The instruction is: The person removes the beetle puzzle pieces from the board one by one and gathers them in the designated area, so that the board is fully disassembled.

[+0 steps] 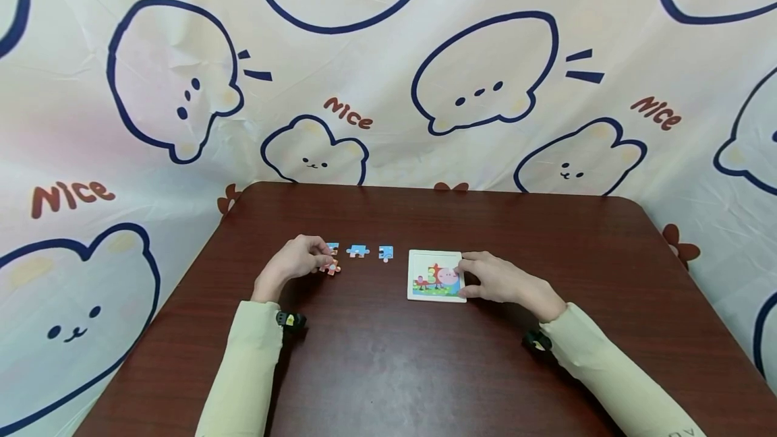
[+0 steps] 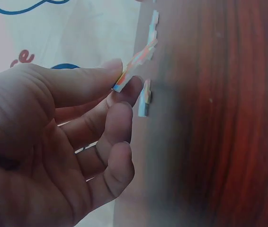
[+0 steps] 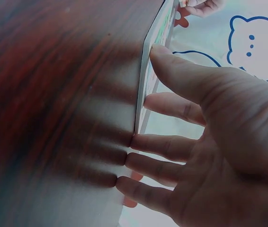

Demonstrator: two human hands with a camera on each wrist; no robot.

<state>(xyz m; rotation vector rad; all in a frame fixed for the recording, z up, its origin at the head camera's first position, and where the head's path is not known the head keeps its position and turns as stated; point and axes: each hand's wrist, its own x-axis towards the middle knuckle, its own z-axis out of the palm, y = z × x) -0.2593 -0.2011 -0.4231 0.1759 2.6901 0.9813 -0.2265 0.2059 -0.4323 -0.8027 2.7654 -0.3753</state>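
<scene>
Puzzle pc (image 1: 331,268), orange/red w/ some blue, is pinched btwn thumb & index of L hand (image 1: 295,259), other fingers loosely bent; pc looks tilted, prob. just off the table (image 1: 364,363), tho the wrist view is too blurry to be sure. Three blue loose pcs lie in a rough row: first one (image 1: 333,246) right by the L fingers, partly hidden, then middle one (image 1: 358,251), then last one (image 1: 386,252) nearest the tray. White tray (image 1: 419,257) sits flat R of them, partly filled w/ a pink character & green ground, upper part bare. R hand (image 1: 499,278) is spread, fingers fairly straight, thumb & index touching tray's R edge, other fingertips on tabletop.
</scene>
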